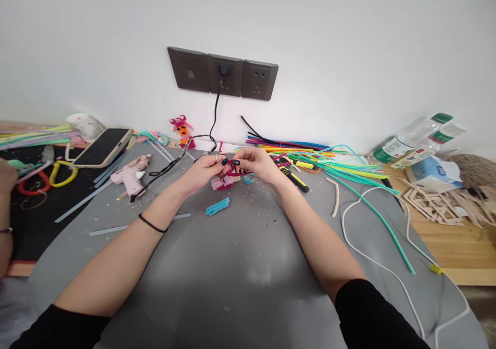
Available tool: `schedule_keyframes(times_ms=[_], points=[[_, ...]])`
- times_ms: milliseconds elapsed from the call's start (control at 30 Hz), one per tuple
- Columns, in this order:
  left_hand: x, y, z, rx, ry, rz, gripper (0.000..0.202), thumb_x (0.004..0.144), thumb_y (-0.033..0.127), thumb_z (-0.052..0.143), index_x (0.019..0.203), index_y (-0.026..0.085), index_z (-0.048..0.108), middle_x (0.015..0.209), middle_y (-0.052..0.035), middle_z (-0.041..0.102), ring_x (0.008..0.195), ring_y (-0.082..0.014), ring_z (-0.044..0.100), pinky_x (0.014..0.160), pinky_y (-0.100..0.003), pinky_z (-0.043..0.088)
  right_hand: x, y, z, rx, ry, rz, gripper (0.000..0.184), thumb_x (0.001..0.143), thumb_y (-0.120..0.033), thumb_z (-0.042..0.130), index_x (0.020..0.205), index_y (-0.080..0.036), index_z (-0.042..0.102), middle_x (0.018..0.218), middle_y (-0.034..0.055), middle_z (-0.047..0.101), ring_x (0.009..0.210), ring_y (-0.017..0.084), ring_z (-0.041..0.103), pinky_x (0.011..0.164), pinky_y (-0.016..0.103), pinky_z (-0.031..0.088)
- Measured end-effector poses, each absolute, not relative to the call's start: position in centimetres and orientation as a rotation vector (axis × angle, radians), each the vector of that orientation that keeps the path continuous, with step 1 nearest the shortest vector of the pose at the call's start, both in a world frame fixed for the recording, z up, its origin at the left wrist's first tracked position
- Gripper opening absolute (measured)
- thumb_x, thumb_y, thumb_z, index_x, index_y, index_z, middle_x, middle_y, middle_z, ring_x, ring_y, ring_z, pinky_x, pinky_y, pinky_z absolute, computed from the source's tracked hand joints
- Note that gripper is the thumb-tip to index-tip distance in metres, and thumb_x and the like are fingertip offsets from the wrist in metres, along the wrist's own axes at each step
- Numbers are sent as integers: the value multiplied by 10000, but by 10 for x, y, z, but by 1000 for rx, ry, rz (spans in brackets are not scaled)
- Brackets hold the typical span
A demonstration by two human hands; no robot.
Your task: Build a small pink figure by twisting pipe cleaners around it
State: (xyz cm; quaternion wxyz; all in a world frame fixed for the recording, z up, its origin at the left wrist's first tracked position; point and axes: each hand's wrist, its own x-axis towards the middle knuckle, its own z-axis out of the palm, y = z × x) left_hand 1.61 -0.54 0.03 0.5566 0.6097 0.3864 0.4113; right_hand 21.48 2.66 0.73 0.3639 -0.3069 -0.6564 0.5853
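Note:
My left hand [205, 172] and my right hand [256, 165] meet over the far middle of the grey table, both closed in a pinch. Between their fingertips runs a dark red pipe cleaner [242, 173], partly hidden by the fingers. Just under my left fingers lies a pink bundle [221, 184], too small to make out fully. A small blue piece [248, 179] shows below my right hand. Nearer to me rests a folded bundle of blue pipe cleaner [217, 206]. Yellow-and-black pliers [294, 177] lie to the right of my right hand.
A pink glue gun [129, 176] with a black cord lies left, near glue sticks [83, 202], a phone [103, 147] and scissors [64, 173]. Pipe cleaners [356, 171], a white cable [368, 256] and bottles [395, 147] are right. Another person's arm [5, 204] shows far left.

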Motion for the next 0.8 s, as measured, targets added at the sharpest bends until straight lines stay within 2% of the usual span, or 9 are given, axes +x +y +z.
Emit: schedule_keyframes(times_ms=[100, 300, 400, 667, 800], points=[[18, -5, -1, 1410, 922, 988, 391, 735, 497, 780, 618, 181, 582, 625, 1, 490, 591, -132, 428, 579, -267, 360, 216, 27, 7, -814, -1701, 1495, 345, 736, -455, 805, 798, -158, 640, 680, -1, 643, 603, 109, 559, 568, 231, 437], [18, -6, 1, 1369, 1004, 941, 429, 716, 566, 792, 699, 162, 649, 667, -14, 548, 612, -130, 458, 576, -254, 363, 224, 29, 15, -909, -1882, 1346, 167, 790, -314, 695, 782, -158, 637, 668, -22, 611, 609, 104, 527, 587, 230, 411], [18, -7, 4, 1358, 1015, 910, 446, 697, 580, 801, 706, 160, 651, 669, -9, 561, 618, -126, 474, 586, -249, 382, 227, 28, 18, -916, -1933, 1338, 136, 791, -285, 676, 789, -153, 646, 678, -23, 614, 612, 99, 515, 589, 226, 398], [19, -9, 7, 1350, 1016, 904, 500, 670, 629, 811, 688, 172, 607, 687, -3, 548, 624, -122, 483, 567, -248, 403, 222, 33, 7, -856, -1781, 1423, 328, 757, -459, 767, 810, -166, 629, 676, -12, 631, 606, 110, 536, 584, 240, 420], [18, -5, 2, 1382, 1089, 982, 543, 706, 701, 740, 805, 180, 622, 774, -26, 606, 661, -144, 531, 595, -268, 447, 218, 34, 0, -831, -1778, 1338, 333, 806, -489, 734, 841, -177, 623, 712, -14, 617, 636, 119, 544, 596, 246, 429]])
